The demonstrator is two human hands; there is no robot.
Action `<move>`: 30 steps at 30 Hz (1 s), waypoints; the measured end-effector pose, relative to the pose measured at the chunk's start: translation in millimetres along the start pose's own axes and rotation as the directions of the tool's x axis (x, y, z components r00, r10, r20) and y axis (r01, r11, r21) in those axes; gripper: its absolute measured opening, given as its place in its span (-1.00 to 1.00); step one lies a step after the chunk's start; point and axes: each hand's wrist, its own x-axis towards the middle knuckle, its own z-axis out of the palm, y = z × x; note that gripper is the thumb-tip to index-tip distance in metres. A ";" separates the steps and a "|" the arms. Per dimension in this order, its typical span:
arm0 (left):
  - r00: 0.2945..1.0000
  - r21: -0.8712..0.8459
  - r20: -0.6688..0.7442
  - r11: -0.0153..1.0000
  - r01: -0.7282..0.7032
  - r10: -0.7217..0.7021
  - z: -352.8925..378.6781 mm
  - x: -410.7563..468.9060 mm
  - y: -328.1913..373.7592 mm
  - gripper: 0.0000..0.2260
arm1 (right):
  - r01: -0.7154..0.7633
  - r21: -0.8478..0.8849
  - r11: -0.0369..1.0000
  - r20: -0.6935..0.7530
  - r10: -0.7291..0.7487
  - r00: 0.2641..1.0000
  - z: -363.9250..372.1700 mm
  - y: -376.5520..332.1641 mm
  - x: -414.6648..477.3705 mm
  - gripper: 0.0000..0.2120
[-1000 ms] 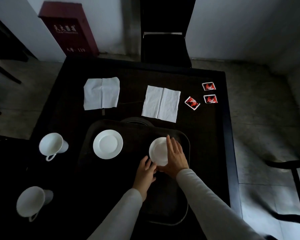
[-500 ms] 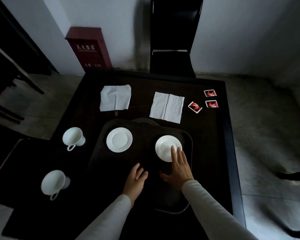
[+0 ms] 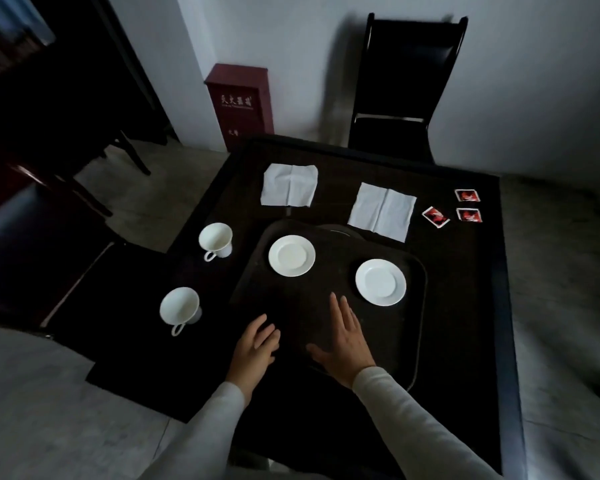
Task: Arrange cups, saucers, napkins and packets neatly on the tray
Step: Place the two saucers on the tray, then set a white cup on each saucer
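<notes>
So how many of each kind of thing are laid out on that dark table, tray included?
Cups: 2 (far, near)
Saucers: 2 (left, right)
Napkins: 2 (left, right)
Packets: 3 ()
Tray: 1
Total: 10

Two saucers (image 3: 292,255) on tray (image 3: 409,327)
</notes>
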 end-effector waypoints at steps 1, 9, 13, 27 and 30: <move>1.000 -0.005 -0.005 1.000 -0.015 0.014 -9.8 -1.5 1.0 -0.56 | -0.007 0.032 0.999 0.007 0.006 1.000 4.5 -9.7 -0.6 0.08; 0.977 -0.012 -0.146 0.987 -0.159 0.156 -107.4 17.9 25.4 -0.80 | -0.034 0.088 0.996 0.053 0.030 0.998 45.2 -97.7 27.1 0.07; 0.923 0.036 -0.318 0.975 -0.218 0.217 -171.9 44.7 35.6 -0.87 | -0.047 0.109 0.993 0.090 0.037 0.995 78.4 -151.6 53.5 0.07; 0.984 -0.042 -0.112 0.990 0.138 -0.142 -241.1 125.5 8.5 -0.79 | -0.232 0.171 0.958 0.199 0.197 0.960 173.2 -245.9 110.3 0.08; 0.982 -0.082 -0.036 0.980 0.182 -0.185 -240.3 129.3 7.8 -0.73 | -0.260 0.177 0.949 0.204 0.223 0.953 178.5 -247.1 117.4 0.09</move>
